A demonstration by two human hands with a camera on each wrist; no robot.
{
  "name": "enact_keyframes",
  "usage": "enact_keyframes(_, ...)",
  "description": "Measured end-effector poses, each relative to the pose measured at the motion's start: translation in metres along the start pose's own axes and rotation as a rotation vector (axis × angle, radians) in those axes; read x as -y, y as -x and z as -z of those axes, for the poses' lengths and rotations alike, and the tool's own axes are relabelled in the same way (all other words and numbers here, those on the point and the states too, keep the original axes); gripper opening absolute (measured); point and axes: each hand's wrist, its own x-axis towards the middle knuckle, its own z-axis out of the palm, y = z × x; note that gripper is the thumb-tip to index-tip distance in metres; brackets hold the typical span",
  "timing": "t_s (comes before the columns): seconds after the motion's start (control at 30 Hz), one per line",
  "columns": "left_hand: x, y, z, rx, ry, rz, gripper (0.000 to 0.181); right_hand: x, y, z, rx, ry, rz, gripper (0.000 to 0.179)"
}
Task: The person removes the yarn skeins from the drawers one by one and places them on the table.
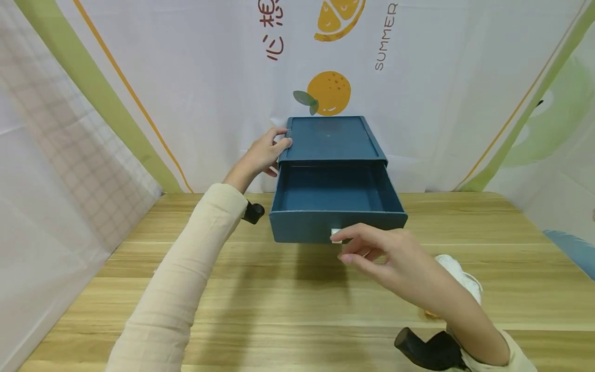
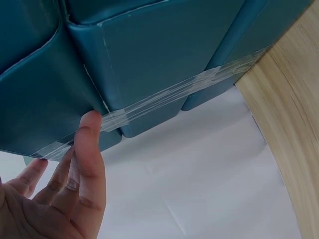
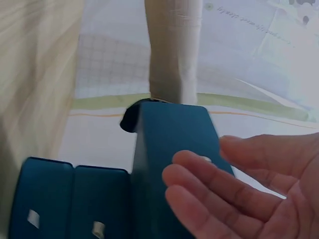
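Note:
A dark blue drawer cabinet (image 1: pixel 332 137) stands on the table, its top drawer (image 1: pixel 302 227) pulled far out and bare inside. My left hand (image 1: pixel 265 152) rests on the cabinet's left side near the top edge. Its fairly straight fingers (image 2: pixel 89 154) touch the side wall by a band of clear tape (image 2: pixel 149 105) in the left wrist view. In front of the drawer is my right hand (image 1: pixel 378 253), fingers loosely bent beside a small white knob (image 1: pixel 335 235). The right wrist view shows thumb and fingers (image 3: pixel 199 172) spread apart, partly covering the knob.
Right of the cabinet, a white item (image 1: pixel 457 276) lies on the wooden table (image 1: pixel 186 320), partly hidden by my right forearm. A printed white curtain (image 1: pixel 223 77) hangs right behind. Two lower drawers (image 3: pixel 99 194) with small pale knobs are closed in the right wrist view.

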Motion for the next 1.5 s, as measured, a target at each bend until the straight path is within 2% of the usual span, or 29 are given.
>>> enact_keyframes(0.4,0.0,0.001,0.0,-0.004,-0.004,-0.005,0.053,-0.014,-0.01,-0.007,0.083,-0.195,-0.086,0.023)
enact_keyframes(0.67,0.001,0.0,0.0,-0.004,-0.004,-0.005,0.054,-0.019,-0.013,-0.01,0.059,-0.303,-0.096,0.019)
enact_keyframes(1.03,0.0,0.0,0.001,-0.001,-0.016,0.0,0.054,-0.026,-0.019,-0.014,-0.08,-0.219,-0.01,0.015)
enact_keyframes(1.5,0.001,-0.001,0.0,-0.002,-0.011,-0.009,0.054,-0.039,-0.038,-0.017,-0.164,-0.259,-0.095,0.018)
